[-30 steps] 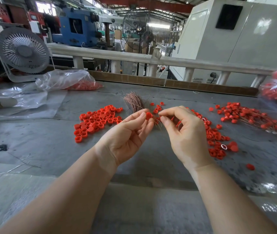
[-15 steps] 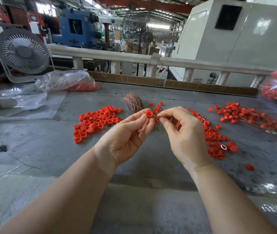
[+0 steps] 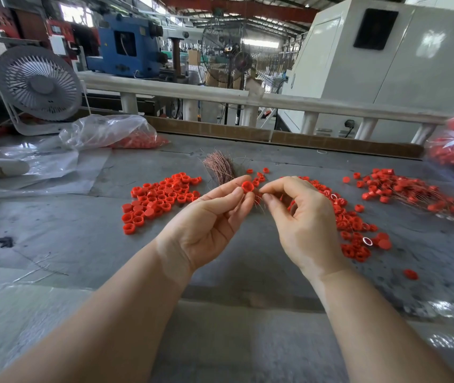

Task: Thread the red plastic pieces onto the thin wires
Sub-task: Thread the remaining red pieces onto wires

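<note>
1. Head view: the left hand (image 3: 209,222) pinches one red cap (image 3: 247,186) between thumb and fingertips, raised above the table (image 3: 54,233), open side toward the camera.
2. The right hand (image 3: 303,217) has thumb and forefinger closed together just right of the cap, probably on a thin wire; the wire itself is too fine to make out, so I cannot tell for sure.
3. Loose caps (image 3: 159,200) lie in a pile to the left; the wire bundle (image 3: 220,167) lies beyond the hands; threaded caps (image 3: 411,192) lie far right.
4. Handling, as a judgement: the cap looks light, stiff and smooth, so best pinched by its side wall, leaving its middle free. The wire looks springy and easily bent; hold it close to the tip.
</note>
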Tool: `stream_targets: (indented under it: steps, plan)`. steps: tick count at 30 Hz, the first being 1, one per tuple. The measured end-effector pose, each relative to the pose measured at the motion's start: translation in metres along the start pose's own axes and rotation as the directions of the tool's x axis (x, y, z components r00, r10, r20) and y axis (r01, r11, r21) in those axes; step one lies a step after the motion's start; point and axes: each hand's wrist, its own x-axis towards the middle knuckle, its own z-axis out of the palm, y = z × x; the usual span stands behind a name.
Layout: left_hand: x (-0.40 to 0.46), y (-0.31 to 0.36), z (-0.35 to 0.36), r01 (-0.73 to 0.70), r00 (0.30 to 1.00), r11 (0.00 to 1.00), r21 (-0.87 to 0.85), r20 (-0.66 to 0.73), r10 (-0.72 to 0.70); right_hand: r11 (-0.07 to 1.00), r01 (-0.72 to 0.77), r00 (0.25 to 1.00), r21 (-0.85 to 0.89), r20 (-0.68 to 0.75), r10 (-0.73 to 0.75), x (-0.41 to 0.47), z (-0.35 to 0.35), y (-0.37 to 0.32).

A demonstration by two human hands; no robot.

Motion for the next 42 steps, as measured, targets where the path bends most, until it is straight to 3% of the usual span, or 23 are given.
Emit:
stream_targets:
  steps: [42]
  plan:
    - [-0.0011, 0.0007, 0.0006, -0.012, 1.0, 0.998, 0.055, -0.014, 0.013, 0.999, 0.017, 1.0, -0.037, -0.001, -0.017, -0.0008, -0.0018, -0.0021]
